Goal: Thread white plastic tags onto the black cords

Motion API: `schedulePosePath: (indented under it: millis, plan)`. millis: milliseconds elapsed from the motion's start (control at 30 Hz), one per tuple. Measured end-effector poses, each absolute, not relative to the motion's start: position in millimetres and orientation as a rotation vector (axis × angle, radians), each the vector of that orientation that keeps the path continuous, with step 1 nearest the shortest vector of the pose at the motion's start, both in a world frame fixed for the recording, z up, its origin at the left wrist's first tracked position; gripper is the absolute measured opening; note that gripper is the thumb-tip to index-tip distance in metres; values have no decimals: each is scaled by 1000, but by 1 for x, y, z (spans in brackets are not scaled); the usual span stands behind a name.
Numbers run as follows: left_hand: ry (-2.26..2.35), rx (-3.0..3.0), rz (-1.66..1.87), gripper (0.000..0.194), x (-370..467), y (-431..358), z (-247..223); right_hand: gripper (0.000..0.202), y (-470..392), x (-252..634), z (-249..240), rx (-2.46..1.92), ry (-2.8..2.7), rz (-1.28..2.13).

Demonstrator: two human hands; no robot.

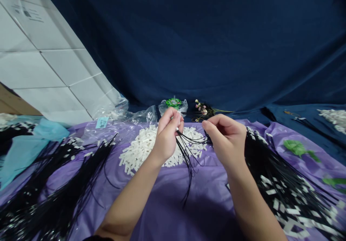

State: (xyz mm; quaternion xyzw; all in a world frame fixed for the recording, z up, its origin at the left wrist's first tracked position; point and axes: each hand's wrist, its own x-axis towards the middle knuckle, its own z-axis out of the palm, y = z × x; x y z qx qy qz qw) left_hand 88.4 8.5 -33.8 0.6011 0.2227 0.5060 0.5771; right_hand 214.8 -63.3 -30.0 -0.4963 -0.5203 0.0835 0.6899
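Two hands over a purple sheet (167, 197), dark blue drape (202, 43) behind, left hand (167, 136) and right hand (225, 140) each with grip on black cords (187, 154)

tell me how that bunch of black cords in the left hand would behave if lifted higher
The black cords would probably flop: they droop and curl below the left hand. They look thin, so likely light. The loose ends splay, so they may tangle or snag.
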Motion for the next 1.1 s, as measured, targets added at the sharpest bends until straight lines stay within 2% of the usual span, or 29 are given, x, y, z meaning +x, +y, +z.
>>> schedulePosePath:
  millis: [133, 367, 533, 600, 767, 833, 967, 1100]
  plan:
    - [515, 1458, 1199, 26, 88, 7, -33, 21, -64, 217, -28, -1085, -1122, 308]
    - [461, 1613, 1304, 23, 87, 5, -38, 22, -64, 228, -27, -909, -893, 1009]
    - [427, 1671, 1333, 22, 86, 4, -41, 27, -67, 231, -22, -911, -931, 1177]
    - [422, 1666, 1342, 22, 86, 4, -41, 26, -68, 230, -23, -986, -1043, 1002]
    - [519, 1627, 1335, 27, 87, 3, -36, 8, -65, 220, -31, -1227, -1350, -180]
    - [514, 1657, 1299, 28, 87, 2, -34, 10, -62, 218, -35, -1198, -1449, -463]
    - [477, 1723, 1204, 28, 87, -2, -33, 13, -57, 218, -40, -1120, -1567, -682]
    - [464, 1731, 1163, 29, 87, -4, -34, 14, -55, 221, -42, -1049, -1585, -699]
